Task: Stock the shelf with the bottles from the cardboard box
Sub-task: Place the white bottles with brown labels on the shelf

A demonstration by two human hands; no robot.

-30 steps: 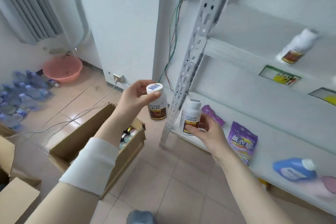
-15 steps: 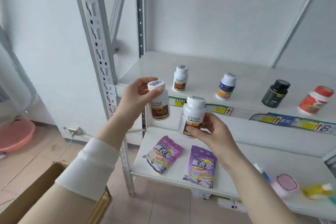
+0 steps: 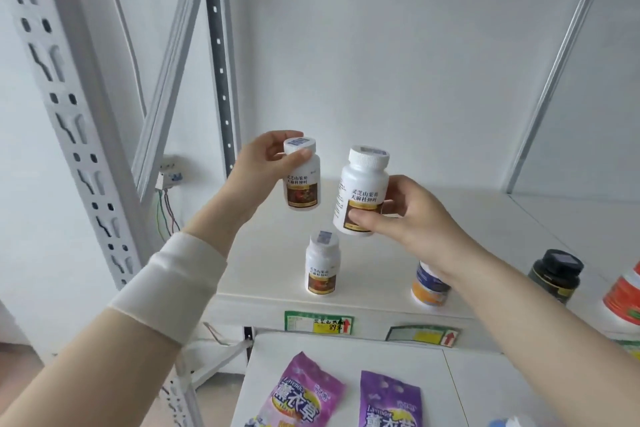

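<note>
2 white bottles aloft, left hand (image 3: pixel 263 163) grasping 1 (image 3: pixel 302 180), right hand (image 3: pixel 405 215) another (image 3: pixel 362 191), above shelf's (image 3: pixel 277 253) open left side

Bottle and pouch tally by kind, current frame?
White bottles, brown label: 3, one in the left hand, one in the right hand, one standing on the shelf
Orange-label bottle: 1
Black bottle: 1
Red bottle: 1
Purple pouches: 2
Total: 8
</note>
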